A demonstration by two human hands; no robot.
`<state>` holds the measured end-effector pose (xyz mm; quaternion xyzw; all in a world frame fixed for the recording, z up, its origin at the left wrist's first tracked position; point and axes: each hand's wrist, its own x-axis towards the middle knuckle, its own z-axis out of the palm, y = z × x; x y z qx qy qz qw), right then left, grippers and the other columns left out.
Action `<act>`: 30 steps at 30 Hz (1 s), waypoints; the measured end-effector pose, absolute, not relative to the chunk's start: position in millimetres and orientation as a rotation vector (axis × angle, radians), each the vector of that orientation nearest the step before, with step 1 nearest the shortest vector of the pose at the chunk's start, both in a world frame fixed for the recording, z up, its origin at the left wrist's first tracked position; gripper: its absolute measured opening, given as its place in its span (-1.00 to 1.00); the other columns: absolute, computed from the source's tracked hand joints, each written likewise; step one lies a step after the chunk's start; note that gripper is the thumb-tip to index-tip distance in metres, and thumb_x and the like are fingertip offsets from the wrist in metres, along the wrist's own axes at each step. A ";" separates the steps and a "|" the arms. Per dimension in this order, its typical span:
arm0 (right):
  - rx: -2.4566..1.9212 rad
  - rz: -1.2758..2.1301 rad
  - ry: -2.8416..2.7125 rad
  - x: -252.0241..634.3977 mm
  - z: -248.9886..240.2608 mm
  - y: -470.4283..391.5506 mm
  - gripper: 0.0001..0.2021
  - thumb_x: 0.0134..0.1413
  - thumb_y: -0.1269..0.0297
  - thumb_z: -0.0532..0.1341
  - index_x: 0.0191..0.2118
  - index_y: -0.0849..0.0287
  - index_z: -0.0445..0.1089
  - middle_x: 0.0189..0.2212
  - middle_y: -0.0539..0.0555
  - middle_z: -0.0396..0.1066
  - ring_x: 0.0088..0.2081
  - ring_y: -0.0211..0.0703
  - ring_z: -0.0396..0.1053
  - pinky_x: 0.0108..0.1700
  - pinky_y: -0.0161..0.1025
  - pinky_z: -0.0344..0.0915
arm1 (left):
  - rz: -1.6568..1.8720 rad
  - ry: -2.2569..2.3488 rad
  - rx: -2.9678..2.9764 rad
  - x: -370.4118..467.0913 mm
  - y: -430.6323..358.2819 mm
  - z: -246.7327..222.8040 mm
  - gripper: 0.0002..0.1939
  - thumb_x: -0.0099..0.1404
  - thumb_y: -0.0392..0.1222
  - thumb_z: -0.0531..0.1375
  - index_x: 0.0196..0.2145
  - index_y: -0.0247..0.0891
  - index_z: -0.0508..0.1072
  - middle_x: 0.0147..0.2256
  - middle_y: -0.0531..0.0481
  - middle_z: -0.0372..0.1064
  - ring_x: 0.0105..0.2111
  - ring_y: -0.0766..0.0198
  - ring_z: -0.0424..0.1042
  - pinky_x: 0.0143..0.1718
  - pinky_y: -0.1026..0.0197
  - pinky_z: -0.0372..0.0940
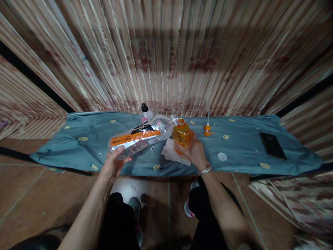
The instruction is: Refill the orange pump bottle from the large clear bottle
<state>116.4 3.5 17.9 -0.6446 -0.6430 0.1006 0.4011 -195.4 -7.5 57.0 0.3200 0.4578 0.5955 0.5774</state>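
Note:
My left hand (pixel 116 161) grips the base end of a large clear plastic bottle (pixel 140 136) with an orange and black label. The bottle is tilted, its neck pointing right, at the mouth of an orange translucent bottle (pixel 183 135). Around that orange bottle my right hand (pixel 192 148) is wrapped, keeping it roughly upright. Whether liquid is passing between the two I cannot make out. Below the orange bottle lies a pale cloth with a wavy edge (pixel 175 152). An orange pump top (pixel 207 128) with a clear tube lies to the right.
A teal patterned cloth (pixel 140 168) covers the narrow table. Behind the tilted bottle stands a small clear bottle with a black cap (pixel 145 110). Toward the right are a white round disc (pixel 222 156) and a dark phone (pixel 272 146). A striped curtain (pixel 166 62) hangs behind.

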 end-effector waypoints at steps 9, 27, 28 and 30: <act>-1.612 0.245 -1.625 116.1 18.3 2.4 -0.50 0.18 -0.05 0.31 0.13 0.12 0.36 -0.07 0.25 0.67 -0.10 0.21 0.68 -0.11 -0.01 0.58 | 1.421 1.068 0.769 -194.2 -7.0 58.4 -0.29 0.00 -0.18 0.52 0.13 -0.15 0.50 -0.02 -0.06 0.62 -0.33 0.22 0.60 -0.57 0.35 0.51; -1.656 0.224 -1.610 116.5 16.9 2.1 -0.46 0.16 -0.11 0.31 0.12 0.14 0.36 -0.08 0.29 0.68 -0.12 0.22 0.68 -0.14 -0.01 0.58 | 1.411 1.058 0.796 -196.3 -4.6 58.9 -0.27 0.00 -0.18 0.51 0.15 -0.13 0.49 0.01 -0.09 0.61 -0.34 0.21 0.59 -0.59 0.35 0.47; -1.657 0.220 -1.610 116.5 16.4 2.2 -0.46 0.16 -0.11 0.31 0.12 0.14 0.36 -0.09 0.29 0.68 -0.13 0.22 0.69 -0.14 -0.02 0.58 | 1.408 1.056 0.799 -196.4 -4.8 59.3 -0.27 -0.01 -0.17 0.52 0.15 -0.13 0.49 0.01 -0.09 0.61 -0.34 0.21 0.59 -0.59 0.34 0.48; -1.657 0.214 -1.615 116.7 15.5 2.5 -0.47 0.16 -0.09 0.31 0.12 0.13 0.36 -0.08 0.27 0.68 -0.12 0.22 0.69 -0.14 -0.02 0.59 | 1.409 1.051 0.805 -196.1 -5.3 60.2 -0.26 -0.01 -0.16 0.53 0.15 -0.13 0.49 0.03 -0.10 0.60 -0.34 0.21 0.59 -0.58 0.33 0.48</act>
